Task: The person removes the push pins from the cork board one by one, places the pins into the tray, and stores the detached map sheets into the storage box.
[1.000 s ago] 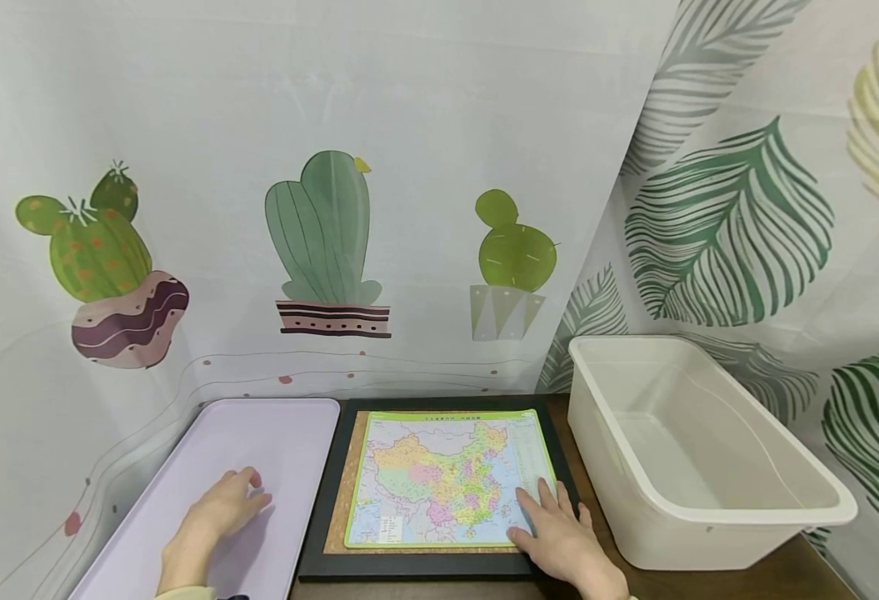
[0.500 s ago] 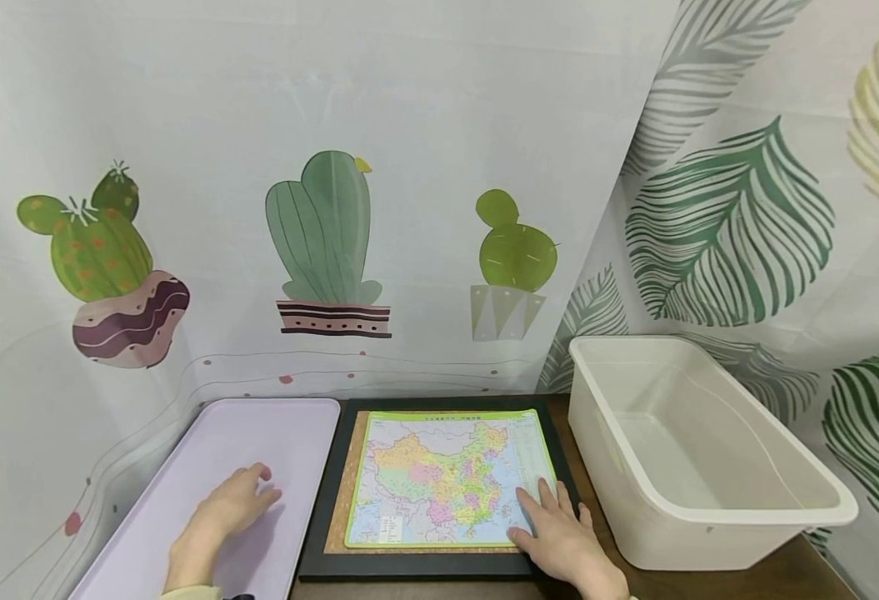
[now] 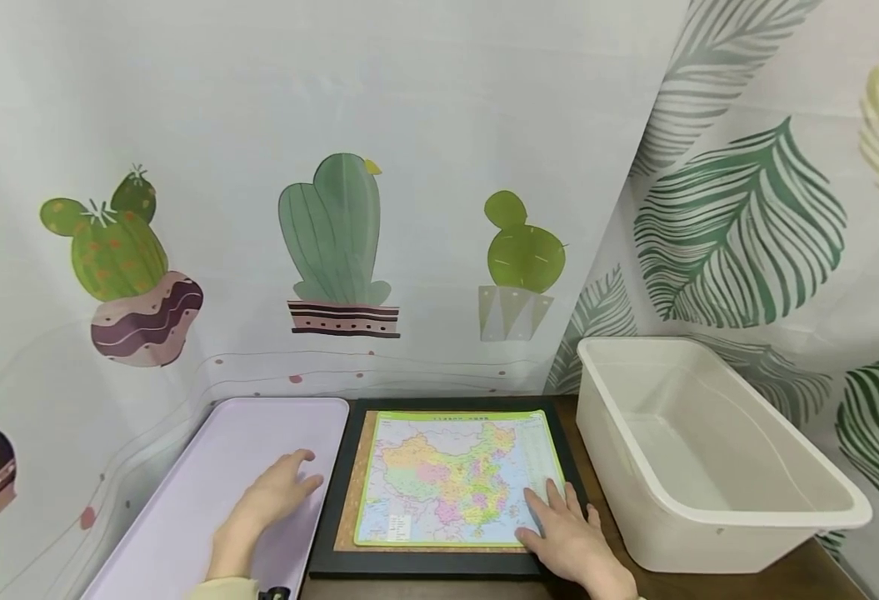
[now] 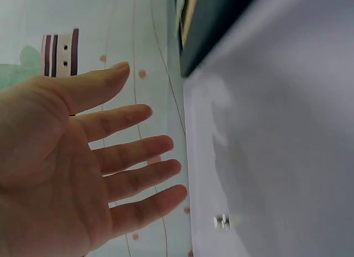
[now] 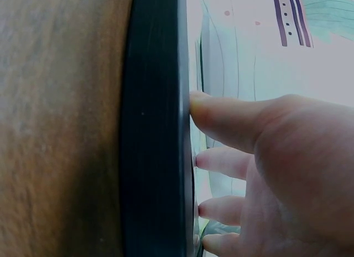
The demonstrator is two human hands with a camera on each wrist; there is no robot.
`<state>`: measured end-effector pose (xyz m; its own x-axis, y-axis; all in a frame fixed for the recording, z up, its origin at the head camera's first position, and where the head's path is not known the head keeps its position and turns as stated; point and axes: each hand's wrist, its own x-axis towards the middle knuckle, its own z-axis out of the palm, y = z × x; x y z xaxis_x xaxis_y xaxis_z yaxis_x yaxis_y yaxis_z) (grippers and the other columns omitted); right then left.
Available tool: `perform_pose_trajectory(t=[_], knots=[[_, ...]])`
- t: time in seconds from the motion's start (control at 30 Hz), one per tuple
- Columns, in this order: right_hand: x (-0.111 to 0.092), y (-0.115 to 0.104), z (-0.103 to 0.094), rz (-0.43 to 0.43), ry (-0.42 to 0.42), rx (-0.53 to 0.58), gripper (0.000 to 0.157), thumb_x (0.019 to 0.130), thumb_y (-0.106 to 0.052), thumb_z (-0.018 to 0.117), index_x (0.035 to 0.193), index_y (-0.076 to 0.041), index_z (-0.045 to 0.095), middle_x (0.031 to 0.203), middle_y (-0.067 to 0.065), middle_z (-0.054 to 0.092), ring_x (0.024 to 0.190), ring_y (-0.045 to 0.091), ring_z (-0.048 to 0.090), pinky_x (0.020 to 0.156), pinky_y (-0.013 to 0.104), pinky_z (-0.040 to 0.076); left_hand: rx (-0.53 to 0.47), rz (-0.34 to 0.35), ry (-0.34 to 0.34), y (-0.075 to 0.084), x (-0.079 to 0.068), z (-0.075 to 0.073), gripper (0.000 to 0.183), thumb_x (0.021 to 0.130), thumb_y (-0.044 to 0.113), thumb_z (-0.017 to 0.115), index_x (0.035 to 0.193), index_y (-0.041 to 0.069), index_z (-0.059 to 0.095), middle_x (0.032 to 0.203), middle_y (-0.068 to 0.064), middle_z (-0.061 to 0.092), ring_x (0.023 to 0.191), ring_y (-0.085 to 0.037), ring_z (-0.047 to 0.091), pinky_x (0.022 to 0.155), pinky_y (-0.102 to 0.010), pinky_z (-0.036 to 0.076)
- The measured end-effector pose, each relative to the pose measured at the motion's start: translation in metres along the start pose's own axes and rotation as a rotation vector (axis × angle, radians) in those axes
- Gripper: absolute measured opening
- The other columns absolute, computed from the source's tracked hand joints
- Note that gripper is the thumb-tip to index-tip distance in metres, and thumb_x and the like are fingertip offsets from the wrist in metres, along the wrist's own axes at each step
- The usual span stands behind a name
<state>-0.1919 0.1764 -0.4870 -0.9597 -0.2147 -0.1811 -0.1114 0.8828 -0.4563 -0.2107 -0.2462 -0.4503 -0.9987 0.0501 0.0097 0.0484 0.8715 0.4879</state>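
A colourful map sheet (image 3: 439, 475) with a green edge lies on a cork board in a black frame (image 3: 424, 566). My right hand (image 3: 570, 537) rests its spread fingertips on the map's lower right corner; in the right wrist view the thumb (image 5: 227, 118) and fingers touch down just past the frame's dark edge. Over the pale lilac tray (image 3: 259, 433) hovers my left hand (image 3: 274, 496), holding nothing. In the left wrist view its fingers (image 4: 146, 207) are spread and nearly straight, and a small shiny spot shows on the tray, too blurred to identify.
A deep white plastic bin (image 3: 731, 542) stands to the right of the frame on the brown wooden table (image 3: 776, 579). Behind everything hangs a curtain (image 3: 439, 100) printed with cacti and leaves. The tray lies close along the frame's left side.
My left hand has moved to the right and slightly up over the tray, toward the frame. The head view has shifted a little. My right hand stays on the map.
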Motion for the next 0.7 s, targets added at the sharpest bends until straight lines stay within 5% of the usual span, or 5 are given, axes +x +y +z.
perform_pose_trajectory(t=[0.4,0.53,0.7], knots=[[0.002,-0.001,-0.001,-0.017,0.010,-0.003,0.066,0.092,-0.046,0.064,0.145,-0.010,0.048,0.153,0.030,0.026,0.139,0.055,0.011,0.100,0.076,0.007,-0.138,0.054,0.028,0.041,0.013,0.022,0.040,0.097,0.019,0.062,0.129,-0.006,0.055,0.125,-0.027,0.057,0.115,-0.044,0.055,0.090,-0.056,0.045],[0.001,-0.001,-0.001,-0.010,0.004,0.006,0.066,0.091,-0.046,0.065,0.145,-0.010,0.048,0.153,0.030,0.025,0.139,0.055,0.010,0.100,0.077,0.006,-0.206,0.070,0.017,0.049,0.018,0.031,0.037,0.099,0.017,0.059,0.126,-0.007,0.056,0.101,-0.019,0.064,0.085,-0.032,0.062,0.071,-0.046,0.051],[0.000,0.000,0.001,0.001,-0.003,0.027,0.067,0.090,-0.046,0.066,0.144,-0.010,0.048,0.153,0.029,0.025,0.140,0.055,0.009,0.100,0.077,0.005,-0.268,0.057,0.018,0.056,0.028,0.045,0.026,0.100,0.018,0.057,0.109,-0.006,0.059,0.070,-0.011,0.052,0.056,-0.020,0.047,0.050,-0.034,0.040]])
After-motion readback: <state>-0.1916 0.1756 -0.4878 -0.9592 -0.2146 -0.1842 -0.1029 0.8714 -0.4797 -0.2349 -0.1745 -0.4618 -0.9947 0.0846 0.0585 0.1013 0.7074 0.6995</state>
